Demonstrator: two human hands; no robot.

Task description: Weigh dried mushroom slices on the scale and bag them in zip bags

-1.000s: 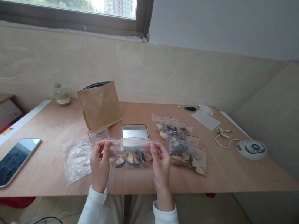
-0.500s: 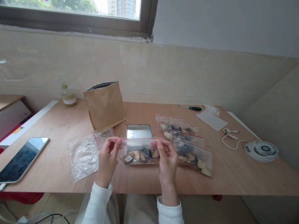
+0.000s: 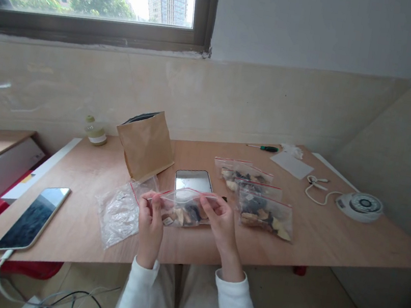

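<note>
Both my hands pinch the top strip of a clear zip bag point(image 3: 183, 214) that holds tan and dark dried pieces and a small white label. My left hand point(image 3: 150, 225) grips its left end, and my right hand point(image 3: 220, 225) grips the strip further right. The strip bows upward between them. Behind the bag lies a silver-framed device with a pale, shiny face point(image 3: 194, 180), partly covered. Several filled zip bags point(image 3: 266, 214) with red strips lie overlapping to the right. Crumpled empty clear bags point(image 3: 119, 216) rest beside my left hand.
A brown paper pouch point(image 3: 147, 145) stands behind, with a small bottle point(image 3: 95, 131) to its left. A phone on a cable point(image 3: 33, 218) lies front left. At right are a screwdriver point(image 3: 268, 148), white paper point(image 3: 291, 164) and a white round camera point(image 3: 360, 206).
My right hand has moved left along the bag, closer to my left hand. The strip, nearly straight before, now bows upward. The view has shifted slightly.
</note>
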